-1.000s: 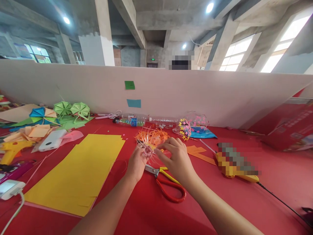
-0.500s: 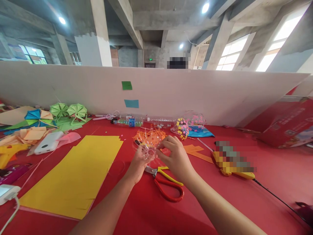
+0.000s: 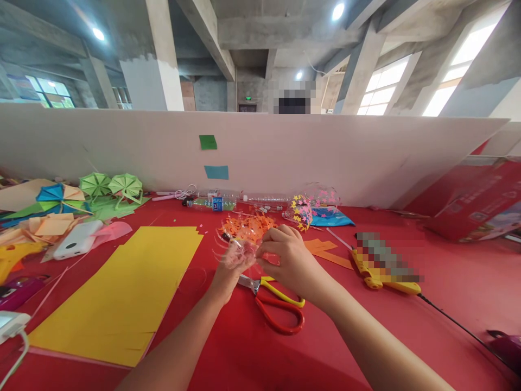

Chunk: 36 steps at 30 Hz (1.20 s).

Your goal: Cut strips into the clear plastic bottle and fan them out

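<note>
Your fingers (image 3: 273, 237) on both hands pinching a clear plastic piece (image 3: 240, 245) at frame centre, left hand (image 3: 228, 270) beneath, right hand (image 3: 290, 262) beside, scissors (image 3: 273, 302) just below on the red desk (image 3: 448, 293), yellow paper (image 3: 122, 288) lower left.

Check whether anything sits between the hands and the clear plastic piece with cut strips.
Nothing visible does. The left hand and right hand both already hold the clear plastic piece above the red table. The scissors lie beneath the hands, apart from it.
</note>
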Tool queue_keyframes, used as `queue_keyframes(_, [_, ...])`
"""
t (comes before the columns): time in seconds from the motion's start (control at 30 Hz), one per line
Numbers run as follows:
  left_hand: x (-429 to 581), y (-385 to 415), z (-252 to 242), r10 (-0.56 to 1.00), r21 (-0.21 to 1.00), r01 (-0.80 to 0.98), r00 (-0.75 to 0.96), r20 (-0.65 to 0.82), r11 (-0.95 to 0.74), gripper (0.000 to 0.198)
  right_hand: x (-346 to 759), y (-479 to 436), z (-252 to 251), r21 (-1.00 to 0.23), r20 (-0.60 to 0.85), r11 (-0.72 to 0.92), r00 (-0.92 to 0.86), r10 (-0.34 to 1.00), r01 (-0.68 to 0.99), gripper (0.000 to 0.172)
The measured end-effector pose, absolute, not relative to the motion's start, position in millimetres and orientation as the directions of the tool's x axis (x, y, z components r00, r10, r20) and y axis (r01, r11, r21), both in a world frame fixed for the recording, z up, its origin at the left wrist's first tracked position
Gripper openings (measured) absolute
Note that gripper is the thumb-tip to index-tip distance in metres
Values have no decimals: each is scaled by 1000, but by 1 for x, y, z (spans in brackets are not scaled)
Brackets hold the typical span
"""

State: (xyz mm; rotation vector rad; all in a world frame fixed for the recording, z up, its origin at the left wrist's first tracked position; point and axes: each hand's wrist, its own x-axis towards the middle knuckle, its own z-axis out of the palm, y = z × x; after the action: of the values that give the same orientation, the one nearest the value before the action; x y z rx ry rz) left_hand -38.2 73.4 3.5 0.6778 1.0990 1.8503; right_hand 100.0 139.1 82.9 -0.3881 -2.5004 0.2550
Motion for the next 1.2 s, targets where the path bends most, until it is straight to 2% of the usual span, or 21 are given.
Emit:
queue_keyframes(0.17, [-39,74,6,880,894,-374,-472,44,-245,38,98,138,82,-214,511,950,-803,307,227,12])
queue_keyframes(0.43, [-38,76,9,862,861,-429,-507,21,-274,43,91,133,77,-168,434,945,-840,327,281,16])
queue_keyframes(0.57, [-38,75,9,868,850,-451,-496,14,-271,44,90,132,74,-190,418,943,-847,329,272,17])
queue_keyframes(0.8, [-39,73,12,859,876,-395,-511,42,-278,42,95,136,79,-272,594,939,-731,335,210,14])
queue_keyframes(1.0, [-40,72,9,845,900,-346,-533,44,-265,49,101,135,90,-333,643,928,-678,355,170,7])
queue_keyframes(1.2, [-40,73,10,812,915,-305,-582,42,-266,46,119,125,116,-376,767,913,-500,403,159,14])
